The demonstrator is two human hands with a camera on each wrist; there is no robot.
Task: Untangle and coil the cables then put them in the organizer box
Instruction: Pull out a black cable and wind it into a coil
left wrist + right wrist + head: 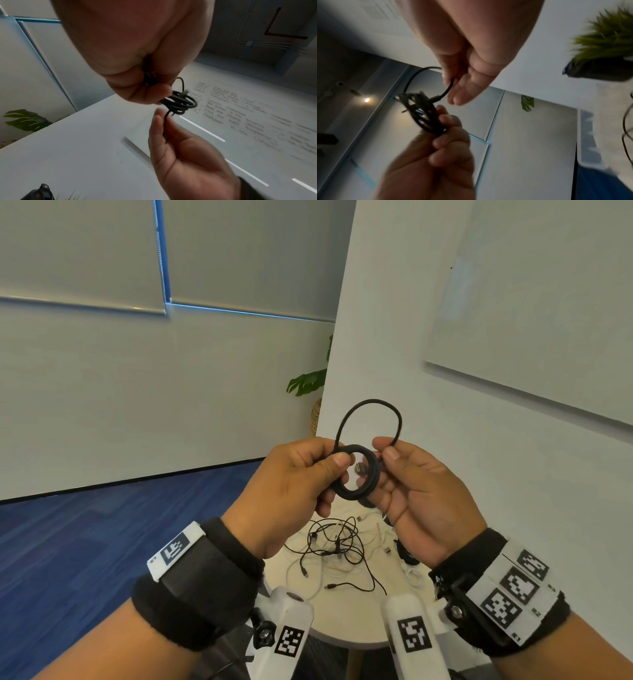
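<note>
Your left hand (291,474) clamps the wound black coil (356,472) between thumb and curled fingers, so the turns cannot spring apart. Your right hand (414,487) pinches the free tail just beside the coil; one last loose loop (368,419) arches above both grips, likely the final turn to lay on. All this hangs in the air above the round white worktop (346,635). Down there lies the tangle of black and white cables (337,553), not yet sorted. No organizer box in view.
</note>
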